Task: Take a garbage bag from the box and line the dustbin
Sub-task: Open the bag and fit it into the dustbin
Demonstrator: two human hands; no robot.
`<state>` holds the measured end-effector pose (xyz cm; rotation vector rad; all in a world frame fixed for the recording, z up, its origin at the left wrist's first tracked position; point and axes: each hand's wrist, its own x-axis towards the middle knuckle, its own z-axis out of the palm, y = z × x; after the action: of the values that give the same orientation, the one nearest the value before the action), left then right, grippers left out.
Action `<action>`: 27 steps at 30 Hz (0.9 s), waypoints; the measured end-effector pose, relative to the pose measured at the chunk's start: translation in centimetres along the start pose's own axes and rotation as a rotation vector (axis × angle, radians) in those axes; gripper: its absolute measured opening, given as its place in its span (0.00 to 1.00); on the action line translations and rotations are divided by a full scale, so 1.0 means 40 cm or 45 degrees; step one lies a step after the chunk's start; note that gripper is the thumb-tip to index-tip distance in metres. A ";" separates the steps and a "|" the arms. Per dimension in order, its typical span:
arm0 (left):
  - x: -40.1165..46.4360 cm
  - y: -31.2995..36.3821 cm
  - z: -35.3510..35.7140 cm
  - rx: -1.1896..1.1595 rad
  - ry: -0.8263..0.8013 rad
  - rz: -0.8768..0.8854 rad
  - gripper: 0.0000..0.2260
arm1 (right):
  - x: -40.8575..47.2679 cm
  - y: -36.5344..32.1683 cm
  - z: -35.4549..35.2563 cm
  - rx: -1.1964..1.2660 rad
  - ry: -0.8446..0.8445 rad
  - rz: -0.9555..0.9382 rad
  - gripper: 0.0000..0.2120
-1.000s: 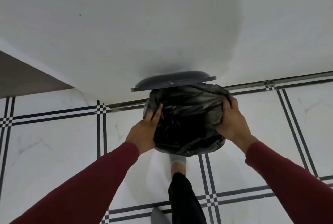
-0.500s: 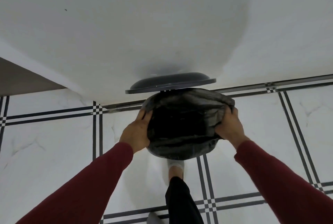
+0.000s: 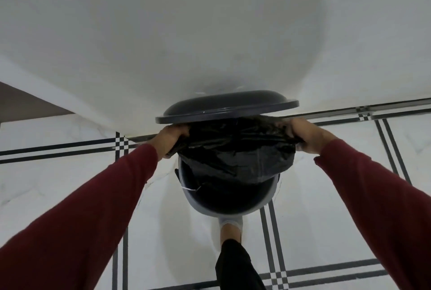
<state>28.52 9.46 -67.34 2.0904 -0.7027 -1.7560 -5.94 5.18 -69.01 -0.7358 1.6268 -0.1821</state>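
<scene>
the bag (image 3: 235, 161) is stretched between the two hands over the far part of the bin (image 3: 229, 203), its mouth edge pulled into a taut band that runs left to right, straight across the view. the left hand (image 3: 171, 139) pinches the left end of that band and the right hand (image 3: 305, 137) pinches the right end, fingers on both curled closed around bunched black film, so each hand sits at one end of the bag's long axis and neither is clearly nearer the bin than the other. below the band the rest of the bag sags in a loose pouch toward the person, covering the far half of the opening while the near rim (pale grey, with the dark inside showing) lies bare. the lid (image 3: 227, 106) stands raised just above and behind the hands, close over the knuckles, and a foot (image 3: 231, 226) is at the base of the bin, likely on a pedal, though that part is hidden. the coming move, judged from this, is to draw the bag's edge outward and down over the rim, and the uncovered rim lies on the near side of the fingers

count: one bag, one bin, one lid, two hands, one foot, and no box in view
</scene>
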 end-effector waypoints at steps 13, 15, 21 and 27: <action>-0.040 -0.223 -0.019 -0.887 0.146 -0.299 0.16 | -0.139 0.293 0.032 1.214 -0.198 0.416 0.15; -0.074 -0.247 0.007 -0.794 0.249 -0.322 0.25 | -0.166 0.308 0.054 1.197 -0.108 0.407 0.13; -0.167 -0.244 0.050 -0.759 0.218 -0.438 0.04 | -0.219 0.298 0.121 0.803 0.011 0.377 0.17; -0.206 -0.297 0.048 -1.319 0.019 -0.570 0.10 | -0.229 0.329 0.120 0.508 0.069 0.338 0.11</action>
<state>27.56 24.02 -67.36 1.5316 0.6433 -1.7199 -5.98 21.93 -69.13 -0.2099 1.6543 -0.3246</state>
